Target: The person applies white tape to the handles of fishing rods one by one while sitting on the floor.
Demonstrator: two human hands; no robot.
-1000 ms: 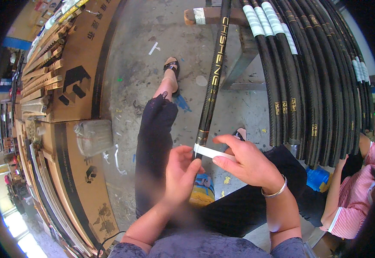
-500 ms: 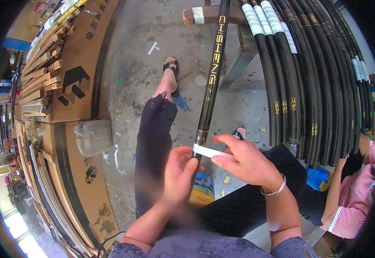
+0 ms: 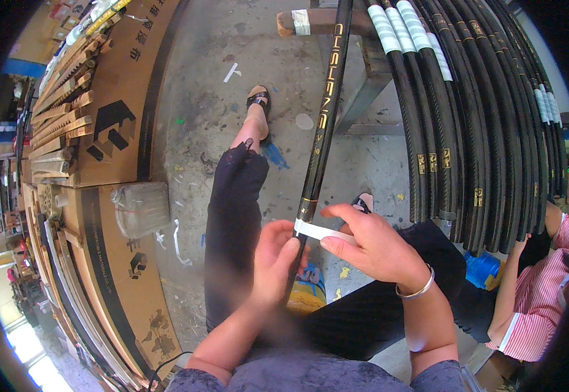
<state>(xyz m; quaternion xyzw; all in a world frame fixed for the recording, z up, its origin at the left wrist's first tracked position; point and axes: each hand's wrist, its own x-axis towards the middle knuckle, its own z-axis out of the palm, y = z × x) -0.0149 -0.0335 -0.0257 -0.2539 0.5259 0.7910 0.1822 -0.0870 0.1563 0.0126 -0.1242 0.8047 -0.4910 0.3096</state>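
Left hand (image 3: 272, 261) is gripping the black rod (image 3: 320, 127); right hand (image 3: 369, 245) is pinching the white tape strip (image 3: 316, 230) against it, more rods (image 3: 467, 117) racked to its right.

Rod (image 3: 323, 117) between both hands, cardboard boxes (image 3: 124, 117) left, rack of rods (image 3: 480, 130) right

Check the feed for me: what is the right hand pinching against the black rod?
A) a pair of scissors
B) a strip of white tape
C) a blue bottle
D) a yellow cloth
B: the right hand pinches a strip of white tape that runs across to the black rod, while the left hand grips the rod just below the strip.
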